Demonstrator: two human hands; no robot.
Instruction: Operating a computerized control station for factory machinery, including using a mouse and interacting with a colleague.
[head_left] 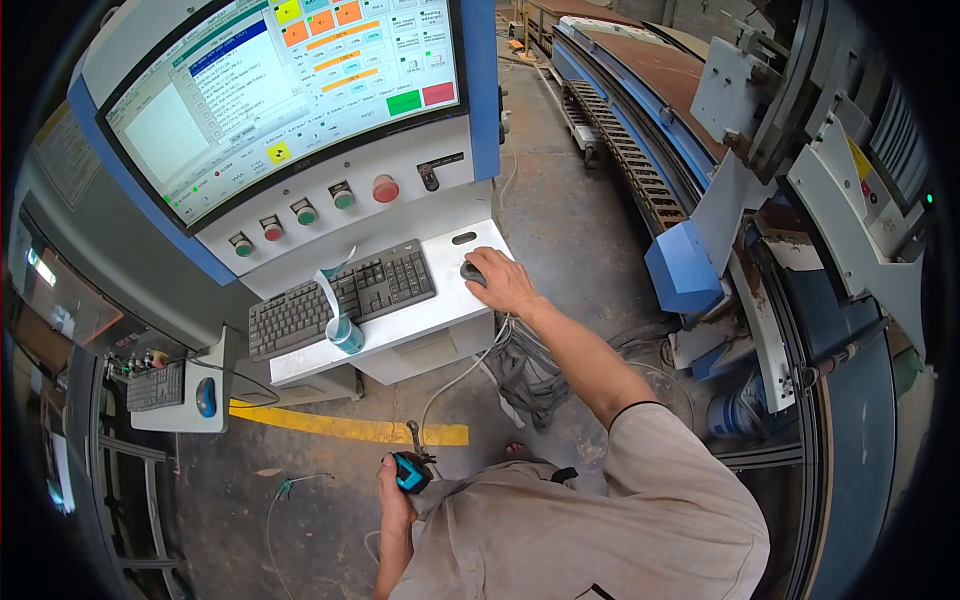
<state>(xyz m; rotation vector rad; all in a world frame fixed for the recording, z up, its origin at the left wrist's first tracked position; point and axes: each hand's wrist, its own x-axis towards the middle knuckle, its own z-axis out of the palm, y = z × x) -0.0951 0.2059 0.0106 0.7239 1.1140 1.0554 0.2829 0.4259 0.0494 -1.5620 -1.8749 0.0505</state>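
Note:
My right hand (505, 284) rests with curled fingers over a black computer mouse (474, 272) at the right end of a white shelf (450, 312). To its left on that shelf lies a black keyboard (385, 283). Low by my waist, my left hand (392, 488) is closed round a teal and black tape measure (411, 472). At the shelf's front edge, against the keyboard, stands a teal roll (345, 336), seemingly of tape, with a pale strip curling up from it. Above the shelf, a lit control screen (290, 100) shows lists and coloured buttons.
Below the screen, a row of buttons includes a large red one (385, 188). Bundled cables (530, 372) hang beside the shelf. A yellow floor line (350, 428) runs behind it. Left is a second console with a blue mouse (206, 397); right, a large blue-edged machine (690, 270).

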